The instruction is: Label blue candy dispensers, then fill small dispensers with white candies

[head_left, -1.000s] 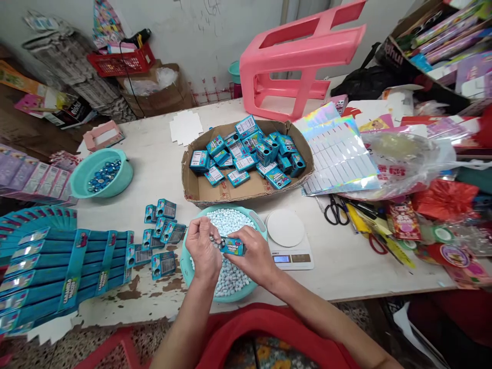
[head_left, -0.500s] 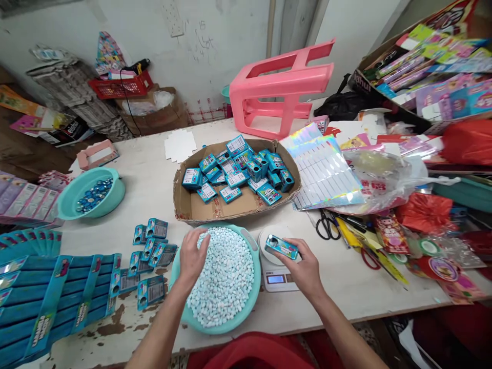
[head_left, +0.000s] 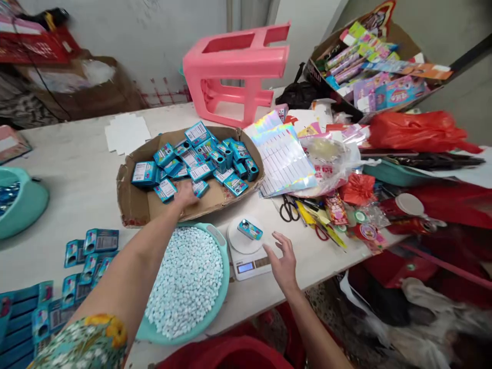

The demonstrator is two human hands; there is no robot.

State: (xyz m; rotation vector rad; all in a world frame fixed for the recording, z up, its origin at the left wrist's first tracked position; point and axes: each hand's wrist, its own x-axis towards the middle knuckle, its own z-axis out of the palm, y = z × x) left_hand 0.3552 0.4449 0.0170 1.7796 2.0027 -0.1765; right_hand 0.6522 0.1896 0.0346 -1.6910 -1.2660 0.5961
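My left hand reaches into the cardboard tray and rests on the small blue boxes heaped there; its fingers bend down out of sight. My right hand hovers open, fingers spread, just right of the white scale. One small blue box lies on the scale's round plate. In front of me stands a teal basin full of pale blue-white candies, under my left forearm.
A pink stool lies on its side behind the tray. Holographic sheets, scissors, plastic bags and packets crowd the right side. More blue boxes lie at the left, beside a teal bowl.
My right hand set the blue box on the scale and let go. My left hand left the candy basin and reached forward into the cardboard tray. The view swung to the right.
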